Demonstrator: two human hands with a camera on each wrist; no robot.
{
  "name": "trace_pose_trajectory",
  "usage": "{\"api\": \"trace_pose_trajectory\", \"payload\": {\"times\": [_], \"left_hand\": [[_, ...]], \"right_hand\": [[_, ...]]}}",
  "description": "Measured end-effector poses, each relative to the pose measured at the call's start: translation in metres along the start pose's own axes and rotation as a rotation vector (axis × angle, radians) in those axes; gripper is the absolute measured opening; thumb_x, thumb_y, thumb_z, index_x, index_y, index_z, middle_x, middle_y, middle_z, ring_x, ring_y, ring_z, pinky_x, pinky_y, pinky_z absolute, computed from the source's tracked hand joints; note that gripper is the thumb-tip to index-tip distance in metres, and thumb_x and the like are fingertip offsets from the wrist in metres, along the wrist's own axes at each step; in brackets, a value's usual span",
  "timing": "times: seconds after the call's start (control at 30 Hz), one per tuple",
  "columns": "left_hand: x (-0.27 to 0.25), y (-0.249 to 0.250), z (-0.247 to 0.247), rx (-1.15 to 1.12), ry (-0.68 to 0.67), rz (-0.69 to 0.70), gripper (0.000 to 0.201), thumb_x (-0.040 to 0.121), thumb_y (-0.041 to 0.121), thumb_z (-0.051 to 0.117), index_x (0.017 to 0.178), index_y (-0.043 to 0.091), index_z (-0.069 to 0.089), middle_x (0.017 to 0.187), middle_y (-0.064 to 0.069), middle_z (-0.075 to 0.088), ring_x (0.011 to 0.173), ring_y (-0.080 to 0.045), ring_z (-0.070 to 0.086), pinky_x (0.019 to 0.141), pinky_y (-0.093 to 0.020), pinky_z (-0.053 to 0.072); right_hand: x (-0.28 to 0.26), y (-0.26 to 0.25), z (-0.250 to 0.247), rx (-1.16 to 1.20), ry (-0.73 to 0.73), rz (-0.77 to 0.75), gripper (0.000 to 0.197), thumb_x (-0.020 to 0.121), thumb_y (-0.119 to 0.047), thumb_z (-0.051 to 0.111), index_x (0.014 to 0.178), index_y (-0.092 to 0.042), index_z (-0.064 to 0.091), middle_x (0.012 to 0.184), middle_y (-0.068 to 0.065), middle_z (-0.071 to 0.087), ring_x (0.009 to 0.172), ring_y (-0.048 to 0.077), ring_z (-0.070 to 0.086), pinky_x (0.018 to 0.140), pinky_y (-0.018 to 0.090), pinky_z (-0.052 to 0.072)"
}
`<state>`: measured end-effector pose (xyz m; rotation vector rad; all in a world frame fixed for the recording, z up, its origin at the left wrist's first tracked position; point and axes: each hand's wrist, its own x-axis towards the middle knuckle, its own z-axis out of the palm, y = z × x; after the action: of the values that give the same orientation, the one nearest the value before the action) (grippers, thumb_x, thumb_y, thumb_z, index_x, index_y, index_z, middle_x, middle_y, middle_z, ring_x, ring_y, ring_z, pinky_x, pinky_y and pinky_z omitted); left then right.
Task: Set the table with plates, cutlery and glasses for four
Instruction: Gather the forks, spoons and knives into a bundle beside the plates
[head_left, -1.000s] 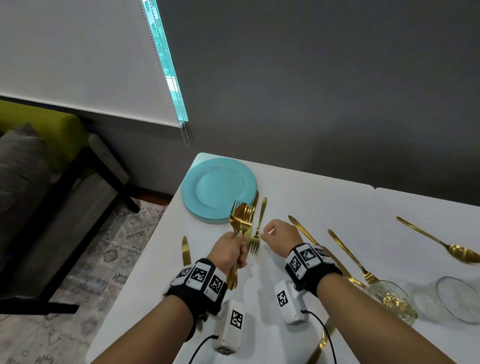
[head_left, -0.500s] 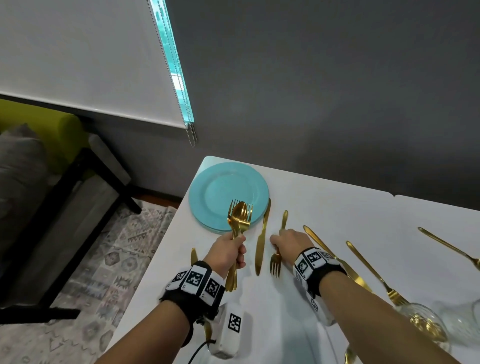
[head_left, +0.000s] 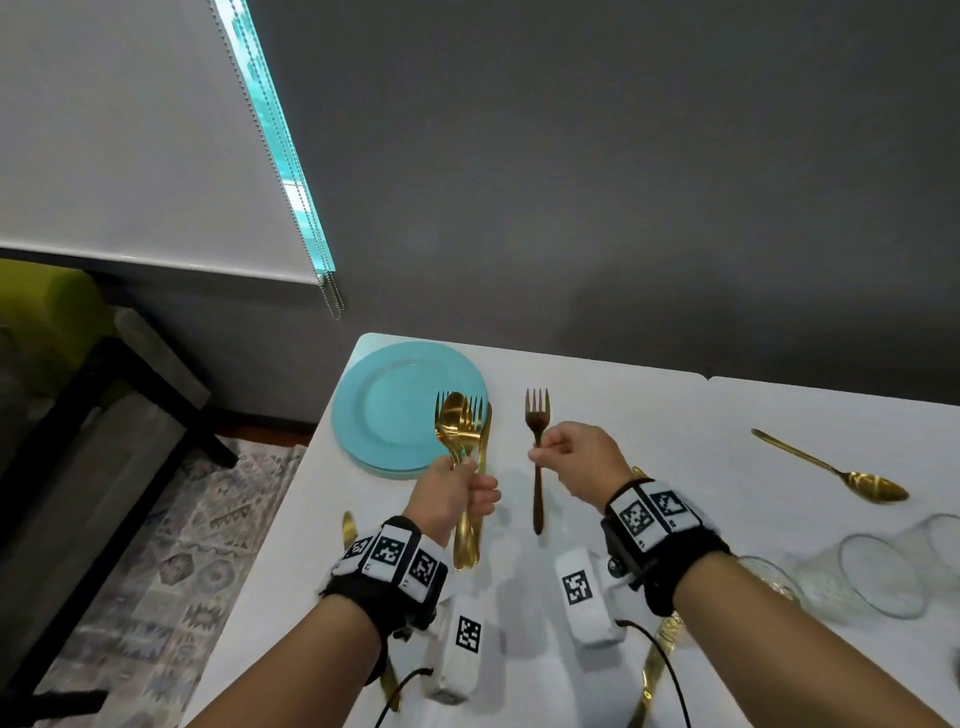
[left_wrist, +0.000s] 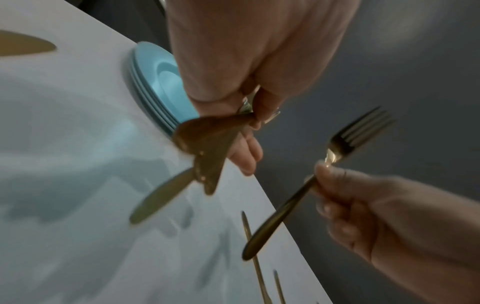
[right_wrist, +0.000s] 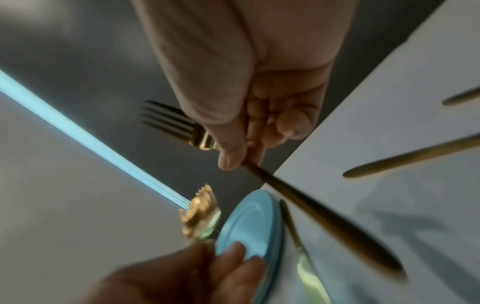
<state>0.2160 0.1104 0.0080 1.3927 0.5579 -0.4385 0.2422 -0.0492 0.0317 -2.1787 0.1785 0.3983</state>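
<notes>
now | fork (head_left: 537, 452) upright, tines up | right hand (head_left: 582, 460) pinching neck

A white roller blind (head_left: 119, 135) covers the window at upper left, a bead chain (head_left: 332, 296) hanging from its lower corner beside a strip of turquoise light. A dark grey wall (head_left: 623, 182) fills the background. Below the blind, a green cushion (head_left: 47, 296) sits by a dark-framed bench (head_left: 78, 467) on a patterned rug (head_left: 171, 571).
</notes>
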Motion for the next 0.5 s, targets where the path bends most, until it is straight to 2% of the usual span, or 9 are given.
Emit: {"api": "trace_pose_trajectory", "payload": {"times": [0.1,0.2,0.3,0.37,0.5], "left_hand": [[-0.013,-0.006,0.024,-0.009,-0.078,0.017,0.018,0.101,0.015,0.034,0.098,0.006,0.049,0.080,-0.015,0.061,0.068,-0.024,0.060,0.065,-0.033,0.051],[-0.032,-0.015,0.048,0.008,-0.137,0.031,0.027,0.101,0.017,0.033,0.107,-0.002,0.052,0.088,-0.019,0.065,0.070,-0.028,0.065,0.068,-0.036,0.054],[-0.052,-0.025,0.075,-0.014,-0.160,0.034,0.034,0.103,0.022,0.027,0.102,-0.001,0.053,0.081,-0.019,0.067,0.056,-0.024,0.066,0.060,-0.034,0.053],[-0.064,-0.033,0.092,0.007,-0.153,0.030,0.037,0.103,0.026,0.024,0.099,0.002,0.052,0.074,-0.016,0.066,0.050,-0.021,0.063,0.055,-0.031,0.051],[-0.088,-0.053,0.128,0.054,-0.170,0.020,0.042,0.103,0.032,0.022,0.090,0.006,0.052,0.063,-0.008,0.054,0.042,-0.013,0.047,0.046,-0.025,0.040]], "right_hand": [[-0.024,0.000,-0.006,0.264,-0.084,0.087,0.016,0.083,-0.015,0.069,0.070,-0.019,0.060,0.067,-0.002,0.060,0.051,0.010,0.044,0.045,0.020,0.036],[-0.045,0.013,-0.009,0.389,-0.104,0.154,0.011,0.081,-0.013,0.072,0.074,-0.013,0.063,0.067,0.002,0.063,0.043,0.008,0.044,0.042,0.020,0.033],[-0.064,0.032,-0.016,0.386,-0.071,0.188,0.011,0.078,-0.015,0.074,0.079,-0.014,0.064,0.068,0.001,0.065,0.042,0.008,0.048,0.042,0.019,0.034],[-0.077,0.044,-0.027,0.354,-0.052,0.171,0.012,0.078,-0.015,0.074,0.074,-0.016,0.063,0.066,-0.002,0.065,0.045,0.007,0.051,0.043,0.017,0.036],[-0.111,0.068,-0.060,0.287,-0.020,0.118,0.017,0.080,-0.014,0.072,0.067,-0.019,0.062,0.060,-0.006,0.058,0.051,0.004,0.049,0.047,0.014,0.038]]}}
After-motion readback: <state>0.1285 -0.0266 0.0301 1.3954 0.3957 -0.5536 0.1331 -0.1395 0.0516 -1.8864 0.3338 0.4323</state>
